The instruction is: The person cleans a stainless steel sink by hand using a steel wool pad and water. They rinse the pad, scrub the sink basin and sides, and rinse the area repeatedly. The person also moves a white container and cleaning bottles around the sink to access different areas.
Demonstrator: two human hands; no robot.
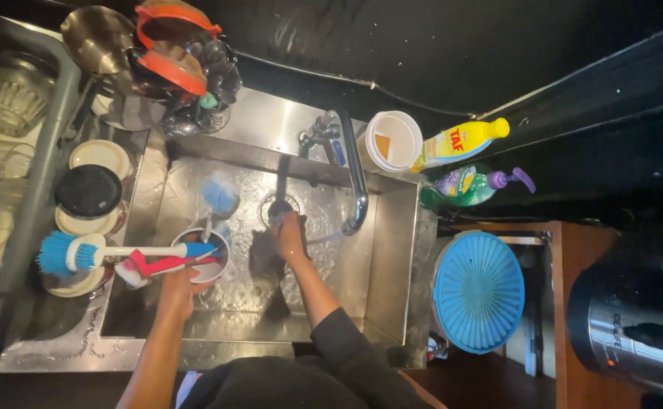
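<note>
water ran from the tap (354, 182) in the head view, falling toward the drain (278, 206) of the steel sink (392, 250). the right hand (290, 236) was stretched out under that stream near the drain, fingers curled loosely; whether it pinched anything i could not tell, since the spot was dark and wet. the left hand (176, 284) was closed around the lower side of a white cup (214, 261) standing at the sink's left part, with a small blue brush (218, 198) sticking up from it. a larger brush with blue bristles (66, 254) and a red-handled tool (154, 265) lay across the rim, their ends just over the cup. plates (93, 155) and a dark lid (88, 189) sat stacked on the left drainer, a blue round cover (477, 291) on the right, and a yellow bottle (460, 140) and a green one (460, 185) lay behind it. as i judged it, the wet cup could slip or tip, because the grip was one-handed and low, and a nudge could knock the balanced brushes into the basin.
</note>
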